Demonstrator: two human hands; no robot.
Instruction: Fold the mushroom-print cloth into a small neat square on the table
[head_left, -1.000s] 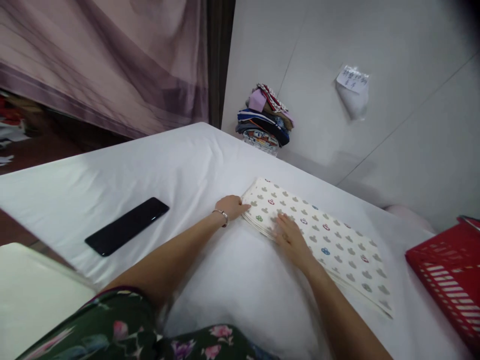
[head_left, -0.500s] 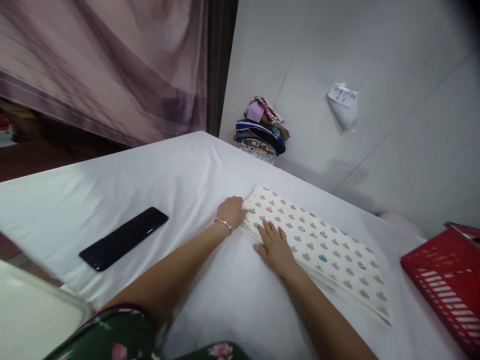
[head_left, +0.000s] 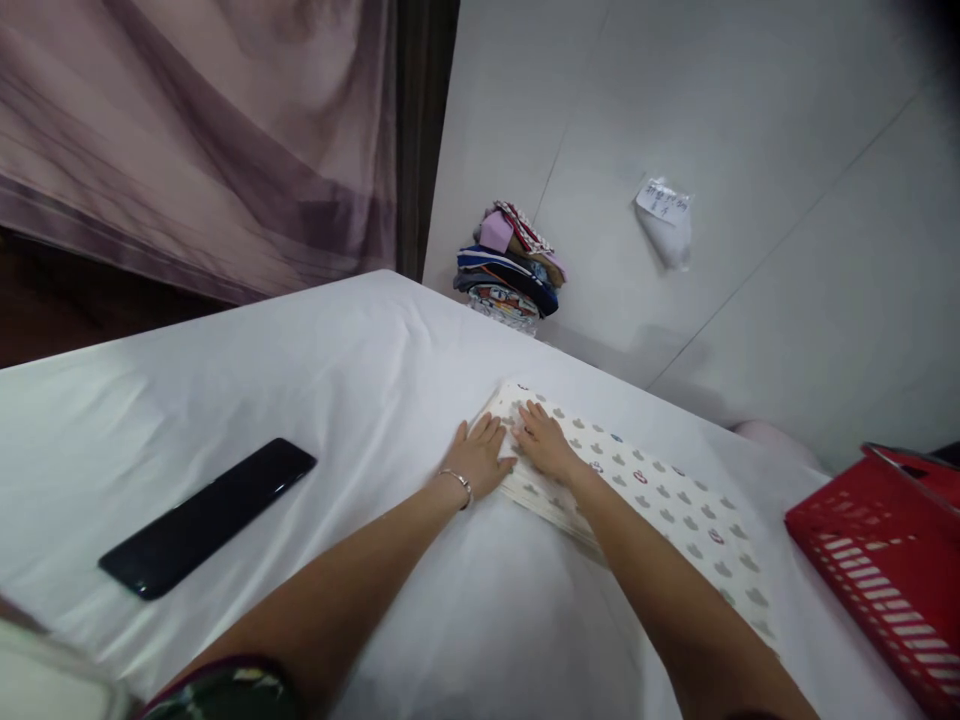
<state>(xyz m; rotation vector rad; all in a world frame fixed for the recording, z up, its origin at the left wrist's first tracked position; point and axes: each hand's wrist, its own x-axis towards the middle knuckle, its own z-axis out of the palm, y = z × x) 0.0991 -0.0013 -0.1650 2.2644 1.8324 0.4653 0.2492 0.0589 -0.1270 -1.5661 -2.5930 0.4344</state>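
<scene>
A folded cream cloth [head_left: 660,500] with grey, red and blue prints lies in layers on the white-covered table [head_left: 322,350]. My left hand [head_left: 481,457], with a bracelet at the wrist, rests at the cloth's left end with its fingers spread. Flat on top of the cloth, close by, lies my right hand [head_left: 546,442], its fingers apart and pointing away to the left. Neither hand grips anything. My right forearm covers part of the cloth's near edge.
A black phone-like slab [head_left: 208,518] lies on the left of the table. The red plastic basket [head_left: 874,560] stands at the right. Beyond the far edge are a stack of folded clothes [head_left: 510,265] and a labelled plastic bag [head_left: 665,222]. A pinkish curtain [head_left: 210,140] hangs at upper left.
My right hand has slid up and left across the cloth. My left hand has gone from curled at the cloth's edge to spread out. The view has shifted slightly.
</scene>
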